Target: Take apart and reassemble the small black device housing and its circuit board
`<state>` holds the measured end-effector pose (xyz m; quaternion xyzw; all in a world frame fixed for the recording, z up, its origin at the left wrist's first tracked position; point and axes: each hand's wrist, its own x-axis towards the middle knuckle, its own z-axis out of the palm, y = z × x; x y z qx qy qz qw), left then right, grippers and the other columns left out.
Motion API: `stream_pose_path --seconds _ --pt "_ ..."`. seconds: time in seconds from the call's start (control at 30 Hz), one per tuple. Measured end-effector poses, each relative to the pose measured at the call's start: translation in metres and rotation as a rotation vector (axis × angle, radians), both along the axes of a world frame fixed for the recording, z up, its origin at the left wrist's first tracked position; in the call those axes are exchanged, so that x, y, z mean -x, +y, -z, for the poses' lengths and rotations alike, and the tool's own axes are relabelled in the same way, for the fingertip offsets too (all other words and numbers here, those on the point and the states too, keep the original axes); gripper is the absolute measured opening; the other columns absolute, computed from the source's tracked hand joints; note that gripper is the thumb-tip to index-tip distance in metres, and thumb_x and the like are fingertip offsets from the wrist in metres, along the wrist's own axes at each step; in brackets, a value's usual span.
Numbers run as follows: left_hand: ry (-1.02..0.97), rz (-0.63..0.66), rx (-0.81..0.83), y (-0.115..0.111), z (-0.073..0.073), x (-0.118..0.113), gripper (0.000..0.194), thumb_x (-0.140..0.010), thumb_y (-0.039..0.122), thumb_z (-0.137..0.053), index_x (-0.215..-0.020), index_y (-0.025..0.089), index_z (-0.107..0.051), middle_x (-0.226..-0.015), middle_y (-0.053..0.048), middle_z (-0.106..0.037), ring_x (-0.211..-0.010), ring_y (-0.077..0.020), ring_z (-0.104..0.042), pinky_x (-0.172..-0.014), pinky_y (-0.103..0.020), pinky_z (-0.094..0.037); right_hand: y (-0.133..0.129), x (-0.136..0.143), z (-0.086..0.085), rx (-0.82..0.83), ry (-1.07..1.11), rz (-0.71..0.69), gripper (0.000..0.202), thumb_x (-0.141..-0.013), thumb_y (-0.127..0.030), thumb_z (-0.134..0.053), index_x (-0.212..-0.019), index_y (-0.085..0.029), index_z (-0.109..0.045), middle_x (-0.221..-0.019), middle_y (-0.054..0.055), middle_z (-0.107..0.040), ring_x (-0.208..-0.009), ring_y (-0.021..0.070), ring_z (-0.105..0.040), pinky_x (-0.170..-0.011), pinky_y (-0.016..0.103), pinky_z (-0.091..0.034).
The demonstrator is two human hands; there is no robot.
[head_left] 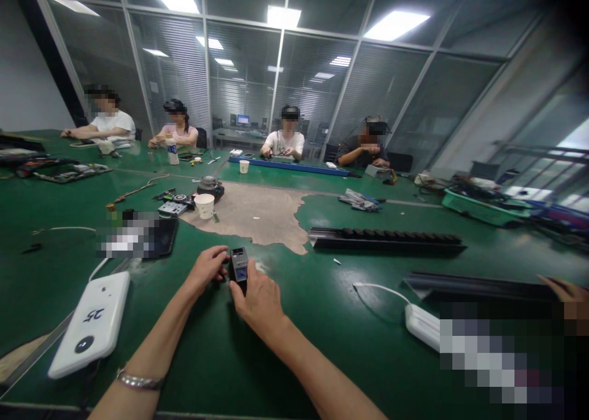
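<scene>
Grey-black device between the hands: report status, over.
Right hand holding the grey-black device. Left hand close beside it, contact unclear. No obstruction seen at the device; paper cup stands beyond, apart from both hands.

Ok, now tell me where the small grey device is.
In the head view, the small grey device is just left of centre, between the left hand and the right hand, nearer than the white paper cup.

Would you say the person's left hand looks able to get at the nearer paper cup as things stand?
Probably yes: the left hand is beside the small grey device, and the nearer paper cup stands a little beyond, with nothing visible between hand and cup.
</scene>
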<state>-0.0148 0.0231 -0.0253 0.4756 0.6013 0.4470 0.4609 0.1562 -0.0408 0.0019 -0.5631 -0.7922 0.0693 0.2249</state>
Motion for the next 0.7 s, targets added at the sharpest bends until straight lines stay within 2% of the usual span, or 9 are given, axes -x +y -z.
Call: stream_pose_path --seconds 0.13,0.43,0.57,0.7 --pt "-0.012 0.004 -0.023 -0.003 -0.002 -0.001 0.044 -0.081 0.041 -0.056 -0.117 0.016 -0.057 -0.098 -0.009 -0.065 -0.051 -0.0085 -0.058 -0.040 -0.018 -0.044 0.001 0.000 0.001 -0.013 0.041 0.004 0.072 -0.084 -0.054 -0.046 -0.137 -0.006 -0.031 -0.108 0.019 -0.060 -0.095 0.0291 -0.060 -0.079 0.037 -0.045" --pt "0.016 0.036 -0.035 0.000 0.002 0.001 0.044 -0.079 0.044 -0.058 -0.114 0.016 -0.059 -0.097 -0.009 -0.065 -0.054 -0.0092 -0.059 -0.042 -0.019 -0.045 0.005 0.000 0.003 0.038 0.084 0.013 0.064 -0.085 -0.042 -0.049 -0.136 -0.008 -0.031 -0.100 0.017 -0.064 -0.087 0.0264 -0.063 -0.075 0.034 -0.046" --pt "-0.012 0.025 -0.022 -0.002 0.000 0.001 0.045 -0.079 0.046 -0.058 -0.112 0.016 -0.059 -0.098 -0.009 -0.065 -0.054 -0.0090 -0.059 -0.043 -0.019 -0.046 0.006 0.000 -0.003 -0.007 0.147 0.025 0.063 -0.084 -0.043 -0.050 -0.136 -0.009 -0.033 -0.101 0.016 -0.065 -0.089 0.0262 -0.064 -0.077 0.033 -0.046" --pt "-0.028 0.026 -0.024 -0.005 -0.003 0.000 0.045 -0.078 0.046 -0.059 -0.112 0.016 -0.059 -0.095 -0.009 -0.065 -0.052 -0.0084 -0.059 -0.043 -0.019 -0.046 0.009 -0.006 -0.017 -0.065 0.200 0.041 0.063 -0.085 -0.043 -0.050 -0.136 -0.010 -0.033 -0.103 0.015 -0.065 -0.093 0.0257 -0.063 -0.080 0.032 -0.045"
